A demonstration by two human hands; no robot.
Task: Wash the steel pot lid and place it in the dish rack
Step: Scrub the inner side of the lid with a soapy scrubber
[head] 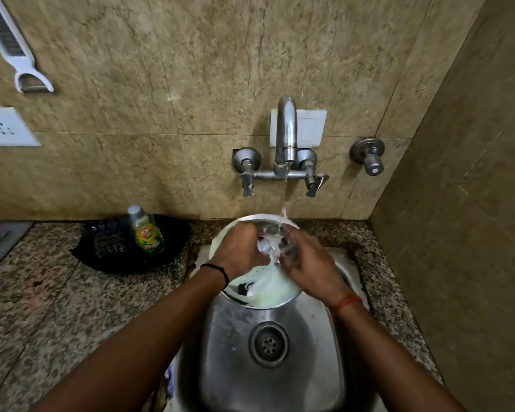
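We're mid-rinse: left hand (240, 251) pinches the soapy lid (272, 288) by its knob, right hand (308, 267) spread rubbing under tap (286, 129); racking remains.

Soapy steel pot lid (268, 289) over sink (268, 391), both hands on it, tap (286, 129) running

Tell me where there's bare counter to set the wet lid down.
Bare granite counter lies left of the sink, in front of the black tray holding the soap bottle. A narrow strip runs right of the sink, by the side wall. The sink's back is crowded: both hands, lid, tap stream.
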